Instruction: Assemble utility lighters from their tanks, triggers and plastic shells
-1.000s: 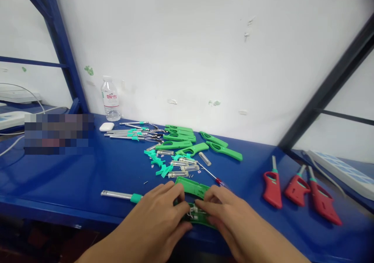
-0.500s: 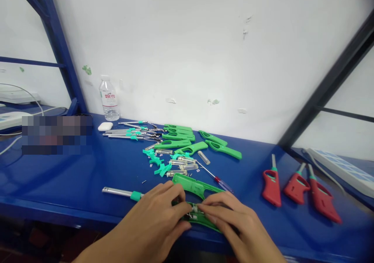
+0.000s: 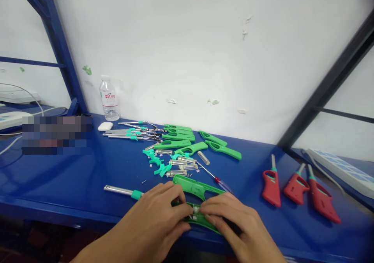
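While both hands work at the bottom center of the frame, the left hand [image 3: 163, 212] grips the left end of an open green casing [image 3: 206, 223], thumb at its near edge, fingers bent over the top. Right hand [image 3: 235, 216] grasps the right part of the same casing, fingertips pinched in close to a small whitish part [image 3: 195, 209] inside; whether they actually clasp that part, cannot tell. Casing lies low in the frame, just right of center, near the front edge of the blue table [image 3: 67, 177]. Metal tube [image 3: 118, 190] with a teal collar [image 3: 136, 195] sticks out left of the left hand; its join to the casing is hidden. Just above the casing, a loose green half [image 3: 189, 185], inner side showing, partly behind the right hand. Screwdriver [image 3: 222, 184] lies slantwise above the right hand, tip toward the clear tanks [image 3: 177, 173] mid-frame. Teal pieces [image 3: 162, 170] heaped beside the tanks, one small screw [image 3: 143, 181] lower left of them. Center of frame, farther back: more green shells [image 3: 223, 150], some overlapping. Left of those, a bunch of metal rods [image 3: 125, 132] with wires. Upper left: upright water bottle [image 3: 109, 101], white case [image 3: 105, 126] just below it. Lower right: three red lighters [image 3: 271, 189] lying apart, nozzles toward the wall [image 3: 189, 52].
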`<action>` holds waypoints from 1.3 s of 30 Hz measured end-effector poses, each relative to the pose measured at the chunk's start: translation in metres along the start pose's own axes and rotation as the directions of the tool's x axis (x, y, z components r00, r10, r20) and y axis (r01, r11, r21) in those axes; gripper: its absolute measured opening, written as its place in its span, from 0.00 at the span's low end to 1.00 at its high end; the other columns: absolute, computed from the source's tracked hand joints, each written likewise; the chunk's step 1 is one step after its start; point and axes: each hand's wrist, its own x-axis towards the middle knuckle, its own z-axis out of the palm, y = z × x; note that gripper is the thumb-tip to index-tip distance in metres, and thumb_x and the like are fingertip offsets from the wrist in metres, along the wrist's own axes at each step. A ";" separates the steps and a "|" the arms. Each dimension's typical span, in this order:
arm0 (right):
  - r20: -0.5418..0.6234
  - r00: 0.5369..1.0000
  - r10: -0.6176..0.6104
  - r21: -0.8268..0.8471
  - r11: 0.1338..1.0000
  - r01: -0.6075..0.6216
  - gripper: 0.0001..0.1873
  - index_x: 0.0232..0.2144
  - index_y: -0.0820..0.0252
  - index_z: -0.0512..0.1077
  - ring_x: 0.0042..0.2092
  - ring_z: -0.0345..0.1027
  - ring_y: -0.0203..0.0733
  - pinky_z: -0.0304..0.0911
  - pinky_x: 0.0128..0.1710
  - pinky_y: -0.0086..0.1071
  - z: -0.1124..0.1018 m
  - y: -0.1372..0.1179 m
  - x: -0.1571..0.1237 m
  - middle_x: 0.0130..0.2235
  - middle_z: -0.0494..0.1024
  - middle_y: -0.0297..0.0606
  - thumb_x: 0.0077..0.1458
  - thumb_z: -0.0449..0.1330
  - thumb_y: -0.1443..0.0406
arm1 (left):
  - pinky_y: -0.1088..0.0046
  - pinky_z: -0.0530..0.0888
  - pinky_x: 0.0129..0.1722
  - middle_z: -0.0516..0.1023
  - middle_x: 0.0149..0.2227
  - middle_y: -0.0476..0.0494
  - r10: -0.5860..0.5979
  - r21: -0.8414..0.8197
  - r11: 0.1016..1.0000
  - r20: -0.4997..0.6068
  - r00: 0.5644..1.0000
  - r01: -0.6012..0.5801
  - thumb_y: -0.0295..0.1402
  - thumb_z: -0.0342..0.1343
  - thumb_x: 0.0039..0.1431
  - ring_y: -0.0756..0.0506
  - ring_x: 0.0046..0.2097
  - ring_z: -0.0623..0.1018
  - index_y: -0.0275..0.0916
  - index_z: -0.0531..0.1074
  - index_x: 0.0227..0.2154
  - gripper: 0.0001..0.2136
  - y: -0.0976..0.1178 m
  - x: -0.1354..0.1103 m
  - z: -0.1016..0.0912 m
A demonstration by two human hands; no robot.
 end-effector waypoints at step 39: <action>-0.017 1.000 -0.024 -0.050 0.999 0.023 0.11 0.43 0.51 0.80 0.47 0.79 0.36 0.70 0.50 0.23 -0.001 -0.003 0.002 0.44 0.85 0.31 0.69 0.62 0.73 | 0.66 0.73 0.45 0.77 0.44 0.45 0.108 0.239 0.964 0.037 0.993 -0.113 0.10 0.42 0.58 0.42 0.45 0.76 0.42 0.76 0.45 0.25 -0.021 -0.001 -0.010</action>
